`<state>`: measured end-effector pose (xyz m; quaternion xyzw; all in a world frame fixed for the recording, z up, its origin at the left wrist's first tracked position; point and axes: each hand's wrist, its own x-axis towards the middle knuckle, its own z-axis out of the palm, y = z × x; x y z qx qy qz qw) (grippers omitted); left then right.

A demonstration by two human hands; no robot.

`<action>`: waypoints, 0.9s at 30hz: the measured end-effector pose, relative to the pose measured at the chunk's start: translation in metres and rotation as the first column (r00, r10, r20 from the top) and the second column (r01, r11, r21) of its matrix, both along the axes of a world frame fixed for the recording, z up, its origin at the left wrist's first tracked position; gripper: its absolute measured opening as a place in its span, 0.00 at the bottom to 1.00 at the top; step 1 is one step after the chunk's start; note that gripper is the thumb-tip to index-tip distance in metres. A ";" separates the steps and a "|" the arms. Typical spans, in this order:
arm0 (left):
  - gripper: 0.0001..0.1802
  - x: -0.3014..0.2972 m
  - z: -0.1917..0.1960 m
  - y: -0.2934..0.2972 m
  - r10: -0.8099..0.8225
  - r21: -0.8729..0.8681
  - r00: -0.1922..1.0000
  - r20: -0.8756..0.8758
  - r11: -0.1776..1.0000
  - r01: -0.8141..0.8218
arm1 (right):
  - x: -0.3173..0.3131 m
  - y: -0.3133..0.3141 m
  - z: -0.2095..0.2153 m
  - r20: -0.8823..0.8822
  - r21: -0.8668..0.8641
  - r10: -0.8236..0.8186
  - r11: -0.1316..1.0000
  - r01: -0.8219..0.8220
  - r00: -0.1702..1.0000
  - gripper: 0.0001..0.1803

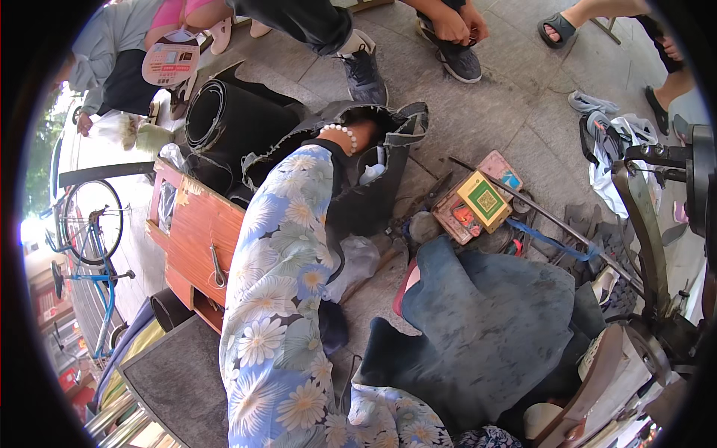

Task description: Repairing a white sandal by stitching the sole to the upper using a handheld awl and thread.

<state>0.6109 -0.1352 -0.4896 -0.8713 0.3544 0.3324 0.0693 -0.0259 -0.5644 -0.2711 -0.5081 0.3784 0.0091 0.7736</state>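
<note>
My left hand (364, 136) reaches down into a worn black bag (366, 201) with frayed edges. A bracelet of white beads (340, 134) circles the wrist, and a blue floral sleeve (276, 299) covers the arm. The fingers are hidden inside the bag, so what they touch does not show. Beside the hand, a white bottle (372, 172) lies within the bag's opening. My right hand is out of sight; more floral cloth (396, 418) shows at the lower edge. A dark grey-blue apron-like cloth (485, 321) spreads to the right.
A roll of black sheet (216, 116) lies behind a wooden box (209, 224) with scissors (216, 269) on it. A pink tin (455, 213), a metal rod (538, 209) and a black iron machine (650, 224) are at right. Other people's feet and hands (452, 26) are ahead.
</note>
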 end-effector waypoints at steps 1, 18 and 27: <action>0.18 -0.001 -0.001 -0.003 -0.010 0.014 1.000 0.006 1.000 0.010 | 0.002 -0.001 0.002 0.004 0.006 0.007 1.000 -0.007 1.000 0.39; 0.13 -0.032 0.017 -0.031 -0.144 0.251 0.987 0.073 0.960 0.122 | 0.038 -0.002 0.020 0.082 0.141 0.099 0.984 -0.110 0.992 0.37; 0.18 -0.029 0.009 -0.041 -0.071 0.313 0.997 0.044 0.948 0.054 | 0.066 0.005 0.030 0.115 0.211 0.146 0.963 -0.168 0.983 0.36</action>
